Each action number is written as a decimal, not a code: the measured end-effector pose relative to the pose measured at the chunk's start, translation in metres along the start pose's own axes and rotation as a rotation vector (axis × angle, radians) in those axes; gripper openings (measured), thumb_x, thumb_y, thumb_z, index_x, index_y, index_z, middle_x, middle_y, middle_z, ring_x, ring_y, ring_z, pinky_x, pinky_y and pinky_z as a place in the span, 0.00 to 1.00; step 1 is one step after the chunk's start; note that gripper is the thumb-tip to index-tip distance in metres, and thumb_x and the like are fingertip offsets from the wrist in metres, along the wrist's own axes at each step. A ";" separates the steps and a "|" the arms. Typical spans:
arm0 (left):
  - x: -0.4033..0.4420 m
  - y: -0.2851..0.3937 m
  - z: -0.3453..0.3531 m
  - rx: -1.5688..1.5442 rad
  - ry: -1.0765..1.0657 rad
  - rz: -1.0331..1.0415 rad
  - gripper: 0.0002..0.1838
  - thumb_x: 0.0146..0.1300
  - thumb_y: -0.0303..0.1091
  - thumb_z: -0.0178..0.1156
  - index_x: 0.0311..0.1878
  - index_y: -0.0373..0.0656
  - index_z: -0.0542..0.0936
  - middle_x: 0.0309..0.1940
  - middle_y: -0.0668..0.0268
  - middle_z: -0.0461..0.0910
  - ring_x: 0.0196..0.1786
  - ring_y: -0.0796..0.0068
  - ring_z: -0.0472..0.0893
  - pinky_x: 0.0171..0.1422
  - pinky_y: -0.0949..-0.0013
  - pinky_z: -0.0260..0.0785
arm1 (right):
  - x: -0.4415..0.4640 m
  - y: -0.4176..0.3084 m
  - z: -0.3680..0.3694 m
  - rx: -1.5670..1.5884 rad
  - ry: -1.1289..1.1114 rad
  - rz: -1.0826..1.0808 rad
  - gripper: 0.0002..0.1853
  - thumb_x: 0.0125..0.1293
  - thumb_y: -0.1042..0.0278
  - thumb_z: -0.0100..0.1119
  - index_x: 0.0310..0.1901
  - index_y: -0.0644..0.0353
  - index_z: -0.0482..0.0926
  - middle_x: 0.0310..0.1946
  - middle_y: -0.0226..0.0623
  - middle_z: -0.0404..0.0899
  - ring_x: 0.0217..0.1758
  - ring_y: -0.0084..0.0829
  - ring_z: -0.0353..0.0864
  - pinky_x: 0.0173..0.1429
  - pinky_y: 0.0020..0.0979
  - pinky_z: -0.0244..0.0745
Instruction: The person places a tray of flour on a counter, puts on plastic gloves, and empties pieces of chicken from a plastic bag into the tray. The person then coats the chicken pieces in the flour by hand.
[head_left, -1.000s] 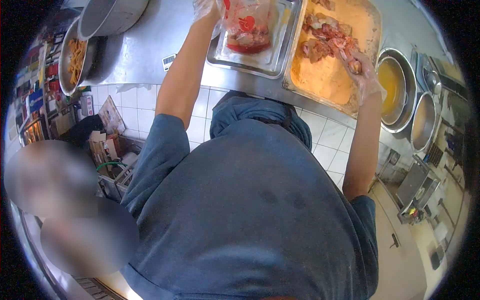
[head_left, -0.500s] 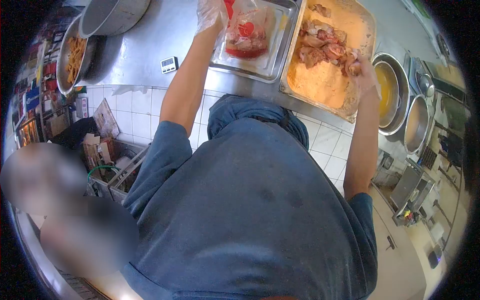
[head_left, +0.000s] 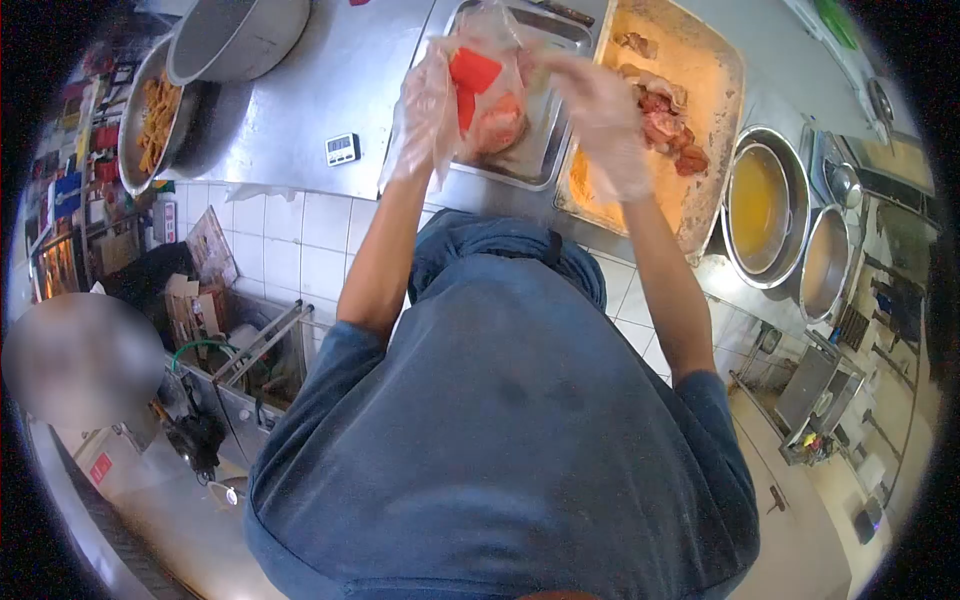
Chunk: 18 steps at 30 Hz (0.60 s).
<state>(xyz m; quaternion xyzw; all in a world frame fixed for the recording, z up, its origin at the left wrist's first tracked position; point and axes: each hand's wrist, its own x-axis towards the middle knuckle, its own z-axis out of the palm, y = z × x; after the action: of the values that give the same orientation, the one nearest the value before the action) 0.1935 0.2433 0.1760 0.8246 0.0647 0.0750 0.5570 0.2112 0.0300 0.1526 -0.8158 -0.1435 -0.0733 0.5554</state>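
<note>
My left hand (head_left: 425, 115), in a clear plastic glove, grips the side of a clear bag (head_left: 498, 125) with red print and raw meat inside. The bag is over a metal tray (head_left: 540, 170). My right hand (head_left: 598, 115), also gloved, reaches in from the right at the bag's upper side; its fingertips are blurred, so its hold is unclear. Right of it, pieces of raw meat (head_left: 665, 125) lie on orange powder in a large rectangular pan (head_left: 722, 130).
A small white timer (head_left: 342, 149) lies on the steel counter (head_left: 300, 110). At the left stand a deep pot (head_left: 235, 45) and a bowl of fried strips (head_left: 158, 120). Bowls of yellow liquid (head_left: 757, 205) and pale liquid (head_left: 825, 260) stand at the right.
My right hand has left the meat in the pan and moved left to the bag. My left hand has come lower along the bag, and the bag has changed shape.
</note>
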 end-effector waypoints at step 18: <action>-0.038 -0.026 0.035 -0.441 -0.125 -0.084 0.16 0.81 0.38 0.49 0.41 0.40 0.81 0.29 0.75 0.76 0.32 0.85 0.73 0.35 0.72 0.68 | -0.021 0.110 0.106 -0.030 -0.630 0.312 0.14 0.68 0.58 0.57 0.43 0.57 0.87 0.38 0.45 0.87 0.43 0.42 0.87 0.47 0.41 0.82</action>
<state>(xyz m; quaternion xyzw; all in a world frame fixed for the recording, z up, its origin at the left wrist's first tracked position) 0.1626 0.2142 0.1374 0.6827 0.0463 0.0132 0.7291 0.2218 0.0872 0.0103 -0.8185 -0.1804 0.2659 0.4763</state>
